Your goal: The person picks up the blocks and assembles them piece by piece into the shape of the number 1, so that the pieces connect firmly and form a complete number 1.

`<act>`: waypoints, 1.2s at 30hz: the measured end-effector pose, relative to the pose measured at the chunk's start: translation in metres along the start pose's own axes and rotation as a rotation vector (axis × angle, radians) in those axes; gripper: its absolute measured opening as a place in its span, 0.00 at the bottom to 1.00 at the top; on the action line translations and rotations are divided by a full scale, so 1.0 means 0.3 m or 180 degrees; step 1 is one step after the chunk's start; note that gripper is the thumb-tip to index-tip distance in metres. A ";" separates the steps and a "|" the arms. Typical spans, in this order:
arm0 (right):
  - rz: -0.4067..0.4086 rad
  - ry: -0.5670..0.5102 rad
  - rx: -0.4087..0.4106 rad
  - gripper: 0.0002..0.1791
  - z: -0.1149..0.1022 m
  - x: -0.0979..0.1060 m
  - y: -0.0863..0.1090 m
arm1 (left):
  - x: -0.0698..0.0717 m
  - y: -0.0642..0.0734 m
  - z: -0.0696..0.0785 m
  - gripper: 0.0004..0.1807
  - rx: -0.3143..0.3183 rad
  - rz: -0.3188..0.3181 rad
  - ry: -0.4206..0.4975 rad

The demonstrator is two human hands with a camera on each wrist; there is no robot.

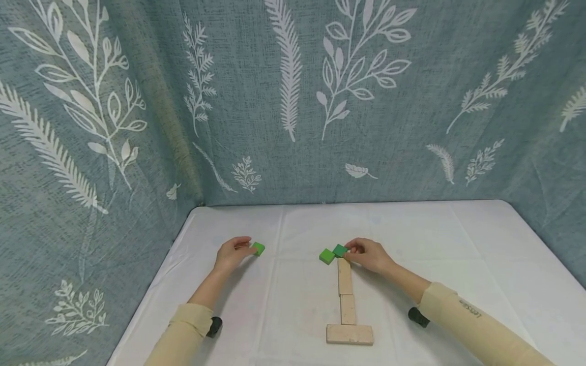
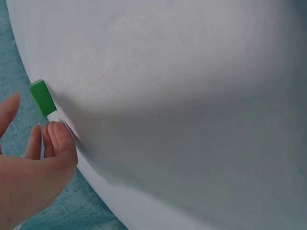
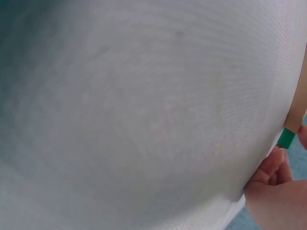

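On the left part of the table, my left hand (image 1: 232,255) has its fingertips at the edge of a light green block (image 1: 258,248). From the left wrist, that block (image 2: 43,98) sits just beyond the parted thumb and fingers. My right hand (image 1: 370,255) pinches a darker green block (image 1: 340,250) between thumb and fingers, at the top end of a column of wooden planks. The right wrist view shows only part of this green block (image 3: 286,138), beside a plank end. Another light green block (image 1: 327,256) lies immediately left of the darker one.
Two wooden planks, an upper (image 1: 345,277) and a lower one (image 1: 348,309), lie end to end. A wider plank (image 1: 350,334) lies crosswise below them. The white-covered table (image 1: 293,223) meets a blue-green leaf-patterned curtain (image 1: 256,101) behind.
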State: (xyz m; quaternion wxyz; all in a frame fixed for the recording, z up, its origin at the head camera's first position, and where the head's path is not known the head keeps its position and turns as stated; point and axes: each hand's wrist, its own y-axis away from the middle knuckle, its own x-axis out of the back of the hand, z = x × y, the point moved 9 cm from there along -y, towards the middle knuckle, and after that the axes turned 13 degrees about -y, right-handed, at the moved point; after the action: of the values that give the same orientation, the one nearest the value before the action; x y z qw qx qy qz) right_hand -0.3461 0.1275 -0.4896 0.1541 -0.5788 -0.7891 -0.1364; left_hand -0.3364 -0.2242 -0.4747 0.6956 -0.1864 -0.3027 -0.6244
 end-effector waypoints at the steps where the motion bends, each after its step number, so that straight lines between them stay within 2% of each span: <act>1: 0.0002 0.0009 0.0001 0.17 0.000 -0.001 0.000 | -0.003 0.001 -0.001 0.26 0.0001 -0.0029 -0.0017; 7: 0.0015 0.0026 0.0010 0.16 -0.002 -0.001 0.001 | -0.023 -0.006 -0.009 0.27 0.0024 -0.0128 -0.0108; 22: 0.0004 0.0086 -0.0007 0.17 -0.006 -0.003 0.004 | -0.033 -0.009 -0.007 0.27 -0.0106 -0.0030 -0.0451; 36: -0.0003 0.0005 0.0020 0.16 -0.012 -0.005 0.008 | -0.034 0.003 0.003 0.26 -0.0105 0.0047 -0.0361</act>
State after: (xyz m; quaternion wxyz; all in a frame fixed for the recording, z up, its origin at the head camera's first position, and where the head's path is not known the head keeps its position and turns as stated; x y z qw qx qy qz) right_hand -0.3431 0.1255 -0.4869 0.1564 -0.5778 -0.7897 -0.1345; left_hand -0.3361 -0.2158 -0.4804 0.6787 -0.2351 -0.3298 -0.6126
